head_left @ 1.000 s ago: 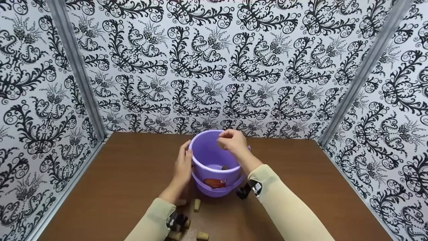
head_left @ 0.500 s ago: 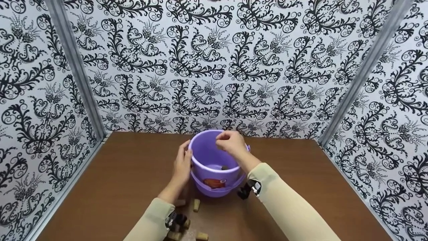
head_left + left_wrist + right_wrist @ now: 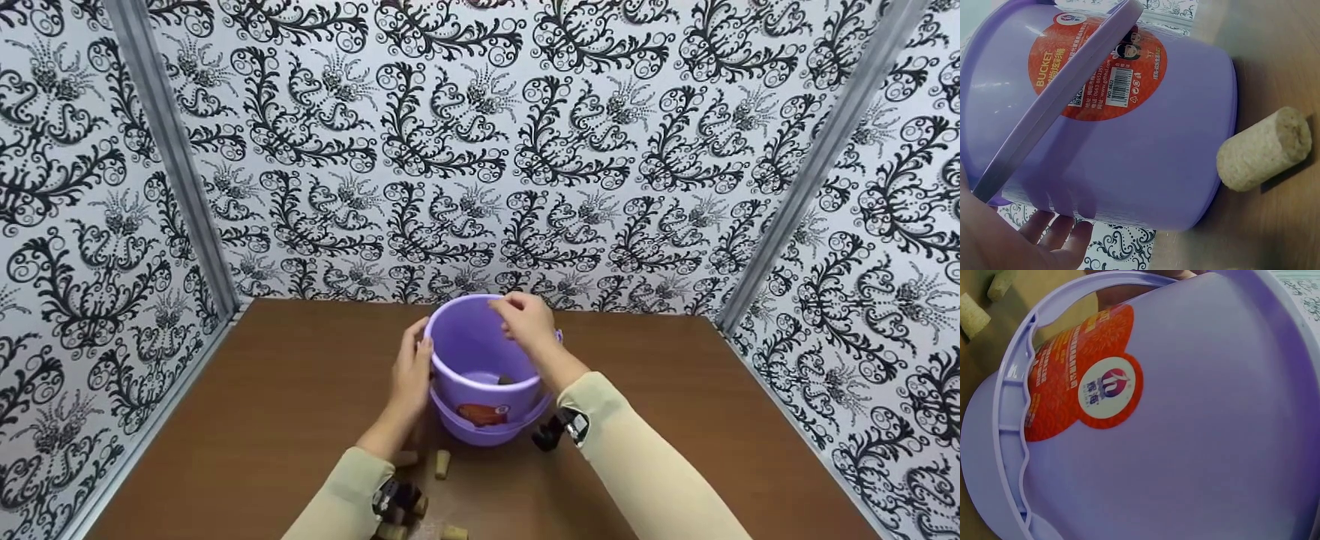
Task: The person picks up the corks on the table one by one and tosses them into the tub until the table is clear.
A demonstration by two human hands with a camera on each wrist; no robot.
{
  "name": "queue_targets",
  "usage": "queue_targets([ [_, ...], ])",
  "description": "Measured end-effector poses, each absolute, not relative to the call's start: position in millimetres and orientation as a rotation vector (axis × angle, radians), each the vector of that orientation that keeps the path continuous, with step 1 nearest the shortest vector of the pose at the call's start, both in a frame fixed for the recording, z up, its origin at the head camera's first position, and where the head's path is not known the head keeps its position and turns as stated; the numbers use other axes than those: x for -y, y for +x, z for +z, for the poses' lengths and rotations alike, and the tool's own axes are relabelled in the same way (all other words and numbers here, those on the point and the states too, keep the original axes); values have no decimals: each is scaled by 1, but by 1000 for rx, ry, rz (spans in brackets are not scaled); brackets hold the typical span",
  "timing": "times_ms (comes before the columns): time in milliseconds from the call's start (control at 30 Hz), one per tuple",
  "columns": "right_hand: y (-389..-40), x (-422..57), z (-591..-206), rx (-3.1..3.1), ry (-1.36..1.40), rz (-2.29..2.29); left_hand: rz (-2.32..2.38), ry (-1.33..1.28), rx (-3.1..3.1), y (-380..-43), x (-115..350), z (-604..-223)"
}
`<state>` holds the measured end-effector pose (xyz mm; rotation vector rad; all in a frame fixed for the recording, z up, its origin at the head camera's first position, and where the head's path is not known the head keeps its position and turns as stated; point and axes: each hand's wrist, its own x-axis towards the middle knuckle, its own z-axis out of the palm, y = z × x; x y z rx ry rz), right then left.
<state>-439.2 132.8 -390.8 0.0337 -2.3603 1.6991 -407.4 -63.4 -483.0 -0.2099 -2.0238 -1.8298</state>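
A purple plastic bucket [image 3: 472, 360] with a red label stands upright on the table, its handle folded down in front. My left hand [image 3: 410, 371] holds the bucket's left side near the rim; in the left wrist view its fingers [image 3: 1058, 236] lie along the outer wall. Over the bucket's right side is my right hand [image 3: 527, 322], index finger and thumb apart, with nothing visible between them. Inside, at the bottom, a brown cork [image 3: 506, 380] shows partly behind the front rim. On the table in front, a tan cork [image 3: 442, 464] stands near the base.
Several more corks, such as one cork [image 3: 454, 532] at the near edge of view, lie around the left forearm, which partly hides them. Patterned wall panels [image 3: 480, 150] enclose the brown table [image 3: 315, 360] at the back and both sides.
My right hand's index finger and thumb, close together before, have now spread apart above the bucket. The left hand and the bucket stay in place.
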Motion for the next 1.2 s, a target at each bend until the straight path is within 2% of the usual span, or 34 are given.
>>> queue_targets([
  [400,-436,-136,-390,2068,108,1834,-1888,-195,2036,-406,65,-480],
  [767,-429,-153,-388,1309,80,2222,-1960,-180,2026,-406,64,-480],
  [900,-418,-173,-391,1083,86,2305,-2017,-183,1994,-408,60,-480],
  [1200,-416,-215,-420,1231,51,2274,-1974,-161,2011,-407,68,-478],
])
